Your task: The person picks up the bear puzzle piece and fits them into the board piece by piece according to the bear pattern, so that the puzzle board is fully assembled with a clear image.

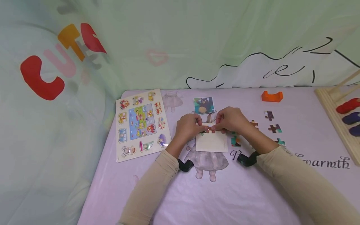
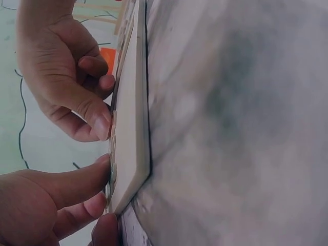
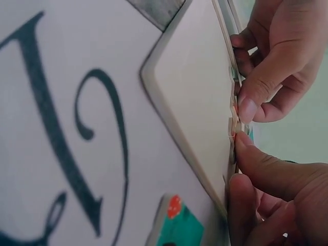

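"What are the fingers doing?"

"The left hand (image 1: 187, 127) and right hand (image 1: 232, 118) each pinch at the jigsaw pieces (image 1: 210, 131), which lie along the far edge of the pale board (image 1: 211, 143). The thumb tips nearly meet."

"How would those pieces handle?"

"Light and stiff, I'd guess; the narrow tabs look the weak spot. Take them by their broad sides."

"And the board?"

"Flat on the table (image 1: 202, 200), probably rigid, maybe prone to slide. Its bare near corners would be good to steady."

"Further out?"

"Loose pieces (image 1: 275, 128) past the board's right edge; a bear card (image 1: 203, 105) beyond its far edge."
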Demonstrator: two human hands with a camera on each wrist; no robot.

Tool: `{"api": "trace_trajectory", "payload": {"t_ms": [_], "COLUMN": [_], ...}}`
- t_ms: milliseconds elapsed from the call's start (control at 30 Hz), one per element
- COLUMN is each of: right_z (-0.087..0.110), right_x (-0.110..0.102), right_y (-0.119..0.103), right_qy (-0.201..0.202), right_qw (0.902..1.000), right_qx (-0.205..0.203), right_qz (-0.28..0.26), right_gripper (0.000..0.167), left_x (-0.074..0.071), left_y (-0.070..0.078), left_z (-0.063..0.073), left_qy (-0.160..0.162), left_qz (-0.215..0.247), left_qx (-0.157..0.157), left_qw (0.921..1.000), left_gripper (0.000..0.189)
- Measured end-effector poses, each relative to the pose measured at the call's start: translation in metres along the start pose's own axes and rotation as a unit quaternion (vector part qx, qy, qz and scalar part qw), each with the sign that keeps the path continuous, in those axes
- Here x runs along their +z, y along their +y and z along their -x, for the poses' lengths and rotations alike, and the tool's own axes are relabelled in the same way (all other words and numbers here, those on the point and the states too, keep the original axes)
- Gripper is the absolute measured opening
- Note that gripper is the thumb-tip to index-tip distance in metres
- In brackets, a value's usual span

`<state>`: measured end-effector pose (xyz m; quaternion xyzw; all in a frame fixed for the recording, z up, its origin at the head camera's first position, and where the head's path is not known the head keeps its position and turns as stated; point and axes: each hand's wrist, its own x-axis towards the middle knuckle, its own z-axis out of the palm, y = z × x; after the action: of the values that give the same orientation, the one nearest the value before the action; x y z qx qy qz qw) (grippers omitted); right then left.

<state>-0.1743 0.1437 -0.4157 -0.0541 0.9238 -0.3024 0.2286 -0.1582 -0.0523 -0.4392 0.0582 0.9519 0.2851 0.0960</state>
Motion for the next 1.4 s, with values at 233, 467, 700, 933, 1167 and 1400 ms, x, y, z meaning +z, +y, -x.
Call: {"api": "trace_trajectory", "payload": {"t_ms": [233,467,700,933,1167,1400], "right_z": [-0.001,-0.002,0.0,0.002,0.008,0.017], "right_x": [-0.002,0.0,0.0,-0.002,-0.009,-0.026], "right_y": [0.001,0.001,0.0,0.002,0.008,0.017], "right_qy": [-0.007,-0.006,-0.007,-0.013,-0.002,0.03], "right_qw": [0.9998,0.9999,0.9998,0.9998,0.9998,0.9992], "right_qx": [0.012,0.012,0.017,0.004,-0.019,-0.025], "right_qz": [-0.016,-0.007,-0.008,-0.016,0.0,0.004], "right_gripper": [0.027,0.027,0.025,0.024,0.024,0.031], "left_x": [-0.001,-0.003,-0.003,-0.003,-0.004,-0.003], "left_y": [0.002,0.0,0.002,0.004,0.004,0.005], "left_z": [0.0,-0.001,-0.001,-0.001,0.0,-0.001], "left_qy": [-0.001,-0.013,-0.017,-0.024,-0.018,-0.019], "left_qz": [-0.004,-0.001,0.008,0.007,-0.006,-0.005], "left_qx": [-0.007,-0.007,-0.016,-0.026,-0.019,-0.019], "left_qw": [1.0,0.9999,0.9997,0.9994,0.9996,0.9996], "left_gripper": [0.033,0.034,0.038,0.037,0.037,0.037]}}
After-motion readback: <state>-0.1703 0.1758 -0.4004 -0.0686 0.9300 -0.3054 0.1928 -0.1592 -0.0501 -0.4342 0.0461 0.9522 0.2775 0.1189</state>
